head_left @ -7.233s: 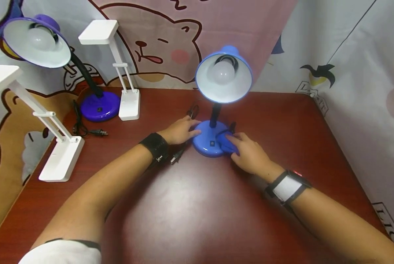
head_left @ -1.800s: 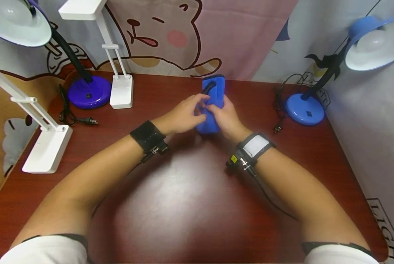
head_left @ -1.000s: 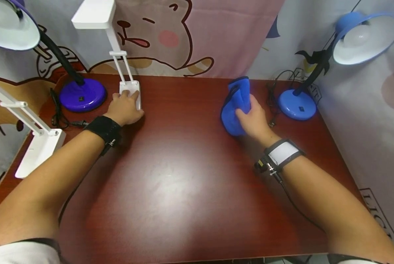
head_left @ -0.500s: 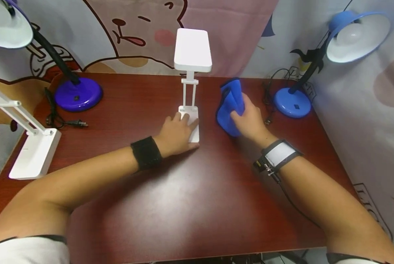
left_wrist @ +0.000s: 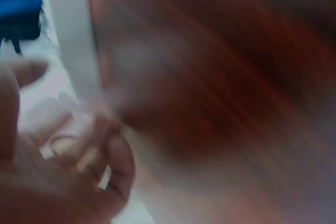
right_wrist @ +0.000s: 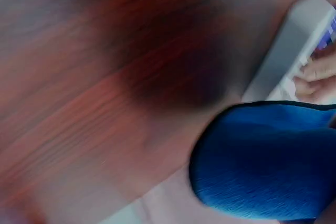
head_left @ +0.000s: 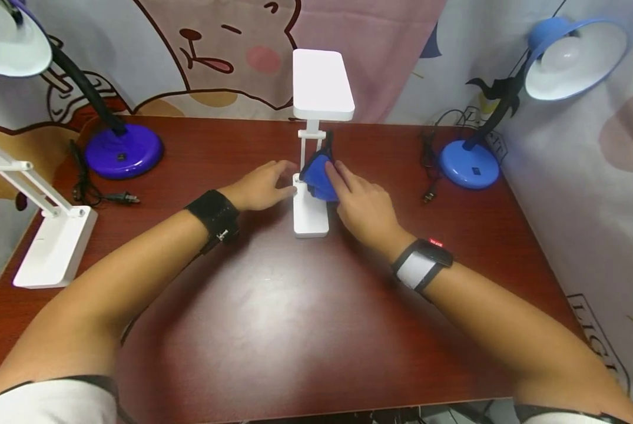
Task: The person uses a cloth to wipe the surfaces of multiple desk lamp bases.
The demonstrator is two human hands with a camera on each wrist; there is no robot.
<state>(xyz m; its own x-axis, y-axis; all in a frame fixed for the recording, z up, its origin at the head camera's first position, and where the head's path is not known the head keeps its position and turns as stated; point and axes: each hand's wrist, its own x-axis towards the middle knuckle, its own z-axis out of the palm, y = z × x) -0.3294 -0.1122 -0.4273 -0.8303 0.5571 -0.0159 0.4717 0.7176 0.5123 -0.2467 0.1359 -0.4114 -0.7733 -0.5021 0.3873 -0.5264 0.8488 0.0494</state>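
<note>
A white desk lamp (head_left: 310, 218) with a flat square head stands upright near the middle of the table. My right hand (head_left: 366, 209) holds a blue cloth (head_left: 320, 179) with dark edging against the lamp, where its two thin posts meet the base. In the right wrist view the cloth (right_wrist: 268, 161) bulges out beside the white base (right_wrist: 291, 45). My left hand (head_left: 260, 187) is at the left side of the base, thumb right at its edge and fingers loosely bent toward the posts. The left wrist view is blurred but shows these fingers (left_wrist: 94, 150) close by the white base.
A purple lamp (head_left: 124, 150) with its cord and plug (head_left: 120, 198) stands back left, and a second white lamp (head_left: 56, 250) at the left edge. A blue lamp (head_left: 469, 165) with its cord stands back right. Printed curtains enclose the brown table (head_left: 274, 335).
The blue lamp went from the middle to the right. My left hand brought the white lamp to the middle, then shifted to its side. My right hand moved the cloth left onto it.
</note>
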